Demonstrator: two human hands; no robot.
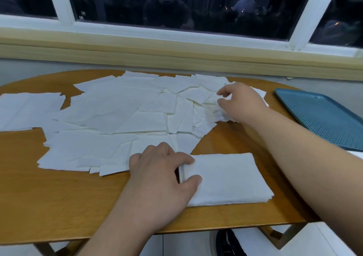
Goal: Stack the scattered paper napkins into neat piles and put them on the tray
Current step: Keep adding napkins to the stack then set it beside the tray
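My left hand (163, 169) lies palm-down at the 6 o'clock edge of the oval wooden table (59, 196), fingers spread and relaxed, thumb and fingertips pressing on the left end of a squared-up stack of white paper napkins (225, 179) — steadying it, not gripping it. The stack sits flat on the bare wood near me, edges roughly even, a few layers showing along its near side. My right hand (239, 102) is out at about 1 o'clock, fingers curled and pinched into the right fringe of the loose spread of white paper napkins (117, 114); some crumpled sheets are bunched under the fingertips, though I cannot tell whether one is truly nipped between them. That spread covers most of the table from 9 to 1 o'clock, sheets overlapping at all angles, some flat, some creased. A separate patch of white napkins (25, 110) lies at 9 o'clock, just apart from the main spread. The teal perforated plastic tray (322, 118) rests at 3 o'clock on the table's right edge, well apart from the stack — nothing on the part I can see. Beyond the table runs a white-framed window (176, 31), dark outside.
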